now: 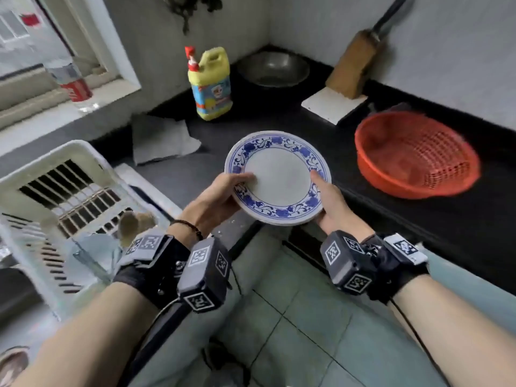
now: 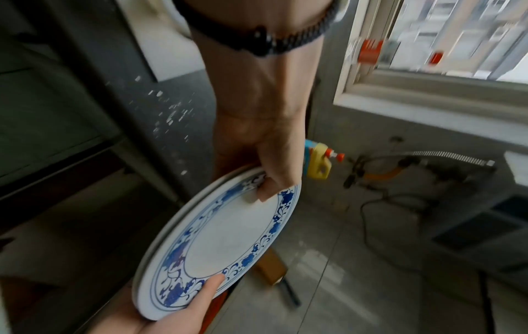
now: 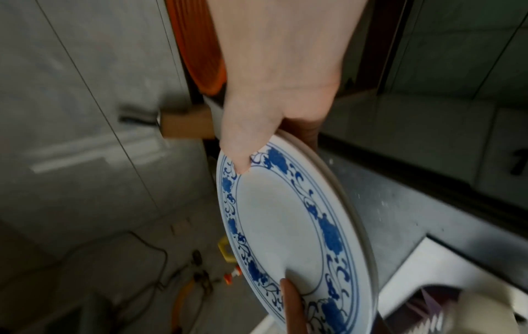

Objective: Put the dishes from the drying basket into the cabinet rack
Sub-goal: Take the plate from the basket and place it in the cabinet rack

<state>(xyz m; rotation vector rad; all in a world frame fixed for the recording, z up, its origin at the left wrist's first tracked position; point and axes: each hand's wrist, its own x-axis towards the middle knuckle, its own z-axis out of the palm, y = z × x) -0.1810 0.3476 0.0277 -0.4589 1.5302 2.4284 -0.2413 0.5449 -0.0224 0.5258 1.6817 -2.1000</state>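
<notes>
Black counter (image 1: 279, 118) along the wall, tiled floor below; no cabinet rack in any view, so destination not locatable from here.

White drying basket (image 1: 69, 155) at the left on the counter edge. Slatted bottom mostly bare; blurred items at its near end, one a clear glass piece (image 1: 95, 255), the others beige and not identifiable. Judged: basket not yet emptied, more trips probably left.

Orange mesh basket (image 1: 413, 157) at the right on the counter, well apart from the drying basket. Nothing visible inside.

Blue-and-white plate (image 1: 277, 178) held in the air over the counter's front edge, between the two baskets, face up and tilted a little toward the camera. Wrist views show a second rim just under it, so possibly two plates stacked; cannot confirm.

Left hand (image 1: 220, 196) grasping the plate's left rim, thumb on top, fingers beneath. Right hand (image 1: 329, 202) grasping the right rim the same way.

Status, judged: plate out of the basket, mid-carry, not yet racked. Remaining: carry to the cabinet, slot in, return for the rest.
</notes>
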